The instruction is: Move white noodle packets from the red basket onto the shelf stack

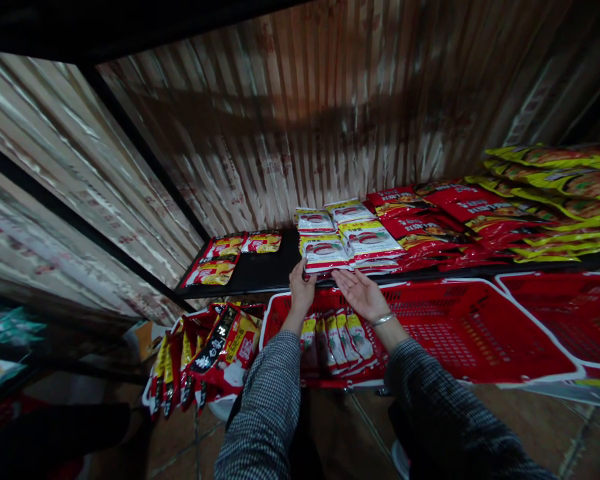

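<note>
At frame centre my left hand [301, 285] pinches the white sachet stack [324, 254] by its near edge, light and slippery I reckon, while my right hand [361, 293] lies open beside it.

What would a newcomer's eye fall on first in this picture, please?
Probably the two hands at the shelf edge: the left hand grips a white packet on the dark shelf, the right hand lies open beside it. Below sits a red basket; yellow packets pile at right.
</note>
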A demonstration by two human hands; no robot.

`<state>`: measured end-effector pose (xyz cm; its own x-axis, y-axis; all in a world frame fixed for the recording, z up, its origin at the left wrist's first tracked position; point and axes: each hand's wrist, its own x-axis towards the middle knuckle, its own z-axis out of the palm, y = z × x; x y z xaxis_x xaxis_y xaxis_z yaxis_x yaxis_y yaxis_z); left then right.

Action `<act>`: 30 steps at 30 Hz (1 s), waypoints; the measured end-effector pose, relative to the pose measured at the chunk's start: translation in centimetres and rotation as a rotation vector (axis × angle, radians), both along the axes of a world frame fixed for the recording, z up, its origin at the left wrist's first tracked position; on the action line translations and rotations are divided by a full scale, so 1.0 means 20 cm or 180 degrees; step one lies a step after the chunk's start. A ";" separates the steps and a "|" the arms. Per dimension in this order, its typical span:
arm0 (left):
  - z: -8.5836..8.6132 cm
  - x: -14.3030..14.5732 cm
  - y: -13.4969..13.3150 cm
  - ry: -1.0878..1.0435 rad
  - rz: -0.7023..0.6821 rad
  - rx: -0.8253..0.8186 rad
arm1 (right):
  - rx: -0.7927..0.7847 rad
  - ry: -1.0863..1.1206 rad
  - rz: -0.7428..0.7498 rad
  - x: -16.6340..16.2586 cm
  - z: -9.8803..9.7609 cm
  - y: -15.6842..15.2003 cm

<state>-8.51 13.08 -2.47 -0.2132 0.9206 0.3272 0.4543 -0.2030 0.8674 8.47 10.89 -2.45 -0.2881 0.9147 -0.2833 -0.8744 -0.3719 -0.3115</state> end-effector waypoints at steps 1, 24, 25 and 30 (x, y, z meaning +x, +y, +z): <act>0.00 0.00 -0.01 -0.0033 -0.0022 0.0059 | 0.0006 -0.0063 0.0016 0.00 0.00 -0.01; -0.08 0.02 0.02 -0.0134 -0.0394 -0.0023 | 0.0153 -0.0540 -0.0037 -0.02 0.03 0.10; -0.08 0.02 0.03 -0.0149 -0.0385 -0.0025 | 0.0167 -0.0537 -0.0055 -0.02 0.03 0.10; -0.08 0.02 0.03 -0.0143 -0.0398 -0.0094 | 0.0206 -0.0602 -0.0063 -0.03 0.03 0.10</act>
